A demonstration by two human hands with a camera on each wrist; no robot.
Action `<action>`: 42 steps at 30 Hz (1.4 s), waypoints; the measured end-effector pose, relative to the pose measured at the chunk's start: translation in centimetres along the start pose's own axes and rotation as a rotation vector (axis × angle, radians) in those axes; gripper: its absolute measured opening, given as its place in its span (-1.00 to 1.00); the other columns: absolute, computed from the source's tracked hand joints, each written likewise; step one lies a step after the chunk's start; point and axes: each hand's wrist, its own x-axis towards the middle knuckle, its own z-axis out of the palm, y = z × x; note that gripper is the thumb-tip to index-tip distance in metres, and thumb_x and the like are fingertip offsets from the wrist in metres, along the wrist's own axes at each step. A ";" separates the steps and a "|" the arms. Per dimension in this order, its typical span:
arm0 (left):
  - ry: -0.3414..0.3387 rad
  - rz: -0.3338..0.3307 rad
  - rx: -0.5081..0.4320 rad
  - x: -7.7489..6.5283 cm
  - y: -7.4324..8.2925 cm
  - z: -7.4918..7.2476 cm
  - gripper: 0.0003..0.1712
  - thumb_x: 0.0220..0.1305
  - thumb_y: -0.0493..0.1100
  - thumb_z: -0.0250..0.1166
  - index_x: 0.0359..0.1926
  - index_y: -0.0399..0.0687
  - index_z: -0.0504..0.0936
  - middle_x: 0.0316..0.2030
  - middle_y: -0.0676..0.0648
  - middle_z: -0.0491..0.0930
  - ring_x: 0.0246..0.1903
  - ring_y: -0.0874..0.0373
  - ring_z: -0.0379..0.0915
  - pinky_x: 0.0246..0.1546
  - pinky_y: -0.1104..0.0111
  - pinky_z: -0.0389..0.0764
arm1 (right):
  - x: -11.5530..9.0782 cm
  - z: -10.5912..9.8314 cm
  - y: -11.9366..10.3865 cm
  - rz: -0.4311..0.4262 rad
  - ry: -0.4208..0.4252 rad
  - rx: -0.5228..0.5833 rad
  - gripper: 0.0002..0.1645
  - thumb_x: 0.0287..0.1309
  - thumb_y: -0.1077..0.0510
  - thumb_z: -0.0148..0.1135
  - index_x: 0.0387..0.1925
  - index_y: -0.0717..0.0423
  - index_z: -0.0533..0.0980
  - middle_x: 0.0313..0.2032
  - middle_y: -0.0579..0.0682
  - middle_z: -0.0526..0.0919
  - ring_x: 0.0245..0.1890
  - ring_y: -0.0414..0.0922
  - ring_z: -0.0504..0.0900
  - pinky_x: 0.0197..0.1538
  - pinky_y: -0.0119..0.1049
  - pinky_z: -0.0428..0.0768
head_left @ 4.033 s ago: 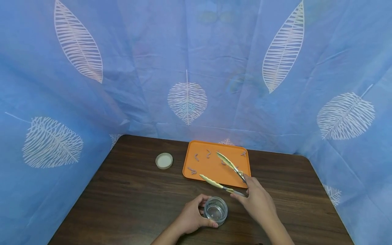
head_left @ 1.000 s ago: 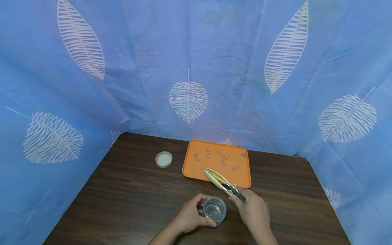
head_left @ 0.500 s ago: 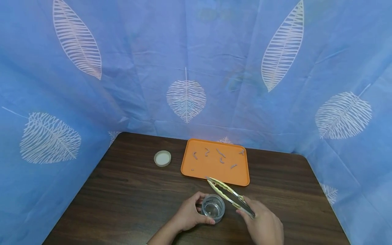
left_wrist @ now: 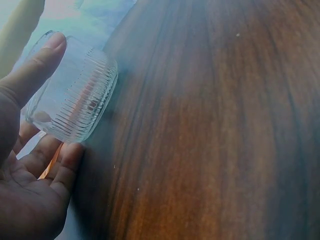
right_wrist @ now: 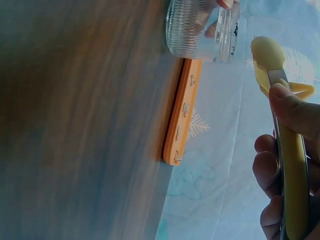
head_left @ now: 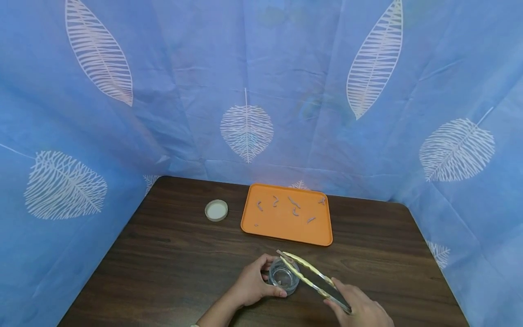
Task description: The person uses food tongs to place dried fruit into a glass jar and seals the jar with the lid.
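A left hand [head_left: 252, 285] curls round an uncovered glass jar [head_left: 284, 287], a right hand [head_left: 359, 308] grips tongs [head_left: 316, 287] — a grayish strip [head_left: 279, 252] at their tips; more strips [head_left: 294, 202] remain on the orange tray [head_left: 282, 231] beyond both hands.

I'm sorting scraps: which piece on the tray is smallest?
The tiny bit by the nearer left corner of the tray; the other pieces are longer.

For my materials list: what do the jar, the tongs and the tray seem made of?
The jar looks like glossy glass, by its clear, ribbed walls, possibly hard plastic. The tongs seem shiny metal, from the silvery gleam, with matte yellow parts, perhaps plastic. The tray looks like smooth plastic, given its even orange colour.
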 end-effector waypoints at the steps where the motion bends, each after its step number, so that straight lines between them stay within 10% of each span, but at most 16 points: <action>1: 0.000 0.003 -0.002 0.0 0.0 0.0 -0.10 -0.06 -0.09 0.81 0.33 0.07 0.60 0.11 -0.01 0.69 0.07 0.16 0.53 0.04 0.43 0.66 | -0.2 0.0 0.2 -0.001 -0.015 0.004 -0.26 -0.24 -0.10 0.83 0.09 -0.09 0.79 -0.26 -0.16 0.86 -0.52 -0.20 0.73 -0.53 -0.33 0.60; 5: -0.001 0.006 -0.002 0.2 0.0 -0.2 -0.10 -0.04 -0.09 0.81 0.33 0.07 0.60 0.11 0.02 0.68 0.06 0.19 0.52 0.04 0.44 0.66 | -0.9 0.1 0.7 0.000 -0.046 0.062 -0.27 -0.18 -0.14 0.80 0.10 -0.05 0.78 -0.24 -0.13 0.86 -0.46 -0.14 0.76 -0.52 -0.35 0.61; 14: 0.002 0.004 -0.007 0.3 0.0 -0.3 -0.09 -0.03 -0.07 0.80 0.35 0.05 0.58 0.17 0.05 0.67 0.08 0.18 0.52 0.07 0.44 0.66 | -1.5 0.8 1.8 -0.124 0.160 0.158 -0.13 -0.54 0.02 0.89 0.02 0.10 0.78 -0.31 -0.01 0.88 -0.54 -0.13 0.78 -0.49 -0.63 0.54; 18: 0.005 0.005 -0.008 0.3 0.0 -0.3 -0.09 -0.04 -0.07 0.80 0.35 0.06 0.59 0.19 0.04 0.67 0.08 0.18 0.53 0.06 0.45 0.65 | -1.4 0.9 2.4 -0.120 0.166 0.213 -0.08 -0.56 0.06 0.89 0.06 0.17 0.76 -0.38 -0.07 0.82 -0.56 -0.47 0.48 -0.54 -0.67 0.32; 25: 0.007 0.008 0.000 0.3 0.0 -0.3 -0.09 -0.05 -0.07 0.81 0.34 0.07 0.59 0.22 0.01 0.67 0.09 0.16 0.53 0.08 0.45 0.65 | -0.1 1.2 3.7 -0.170 0.186 0.269 -0.03 0.17 -0.48 0.50 0.14 0.32 0.68 -0.44 -0.16 0.64 -0.48 -0.54 0.22 -0.52 -0.53 0.21; 31: 0.004 0.000 -0.001 0.2 -0.1 -0.2 -0.10 -0.06 -0.07 0.81 0.32 0.11 0.60 0.21 0.01 0.66 0.10 0.15 0.54 0.06 0.43 0.67 | 0.2 0.8 3.0 -0.008 0.187 0.181 0.12 0.06 -0.64 0.37 0.18 0.27 0.68 -0.45 -0.15 0.60 -0.49 -0.52 0.23 -0.53 -0.45 0.21; 37: 0.000 -0.008 -0.007 0.1 -0.2 0.1 -0.13 -0.06 -0.08 0.81 0.29 0.16 0.61 0.21 0.02 0.66 0.10 0.15 0.54 0.05 0.43 0.67 | 0.3 0.8 2.2 0.172 0.134 0.136 0.16 -0.53 -0.06 0.92 0.21 0.34 0.66 -0.45 -0.09 0.56 -0.53 -0.48 0.20 -0.55 -0.44 0.18; 42: 0.007 0.004 -0.006 0.1 -0.1 0.1 -0.13 -0.07 -0.09 0.82 0.28 0.14 0.61 0.21 0.03 0.67 0.09 0.18 0.54 0.05 0.45 0.66 | 1.3 0.7 1.8 0.252 0.087 0.132 0.17 -0.47 0.03 0.91 0.27 0.39 0.61 -0.45 -0.07 0.50 -0.56 -0.43 0.17 -0.53 -0.42 0.19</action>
